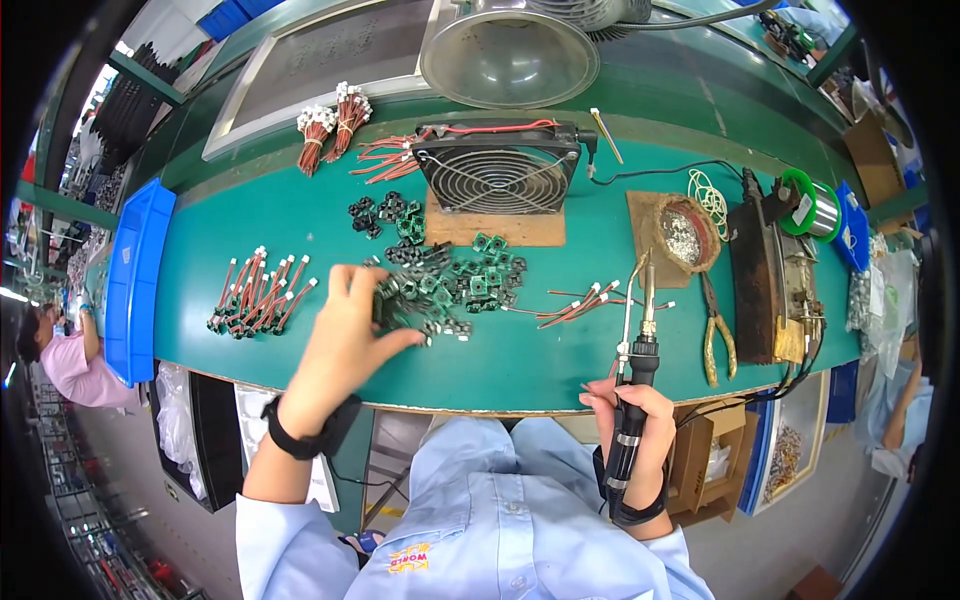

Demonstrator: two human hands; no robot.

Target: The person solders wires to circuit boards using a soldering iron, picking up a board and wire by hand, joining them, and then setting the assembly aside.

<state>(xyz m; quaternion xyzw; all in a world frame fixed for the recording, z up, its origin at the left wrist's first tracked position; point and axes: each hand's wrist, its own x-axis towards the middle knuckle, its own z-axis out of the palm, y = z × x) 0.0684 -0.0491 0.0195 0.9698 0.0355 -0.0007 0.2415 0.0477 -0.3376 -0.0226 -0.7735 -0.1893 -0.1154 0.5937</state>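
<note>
My left hand (342,340) is at the left edge of a loose pile of small green circuit boards (485,280), thumb and fingers spread apart. The parts right beside its fingertips are blurred, and I see nothing held. A black-handled soldering iron (643,365) is in my closed right hand (640,415), tip upward, with a thin metal tube running alongside it. The iron's tip stands just in front of a round tub of silvery bits (684,240). Left of that tip lie several loose red-and-black wire leads (585,305) with white connectors.
Boards with wires attached (262,295) lie in a group at the left, near a blue bin (138,285). A fan (497,170) stands behind the pile, below a metal hood (510,60). Pliers (718,340), a dark metal box (758,285) and a solder spool (812,205) are at the right.
</note>
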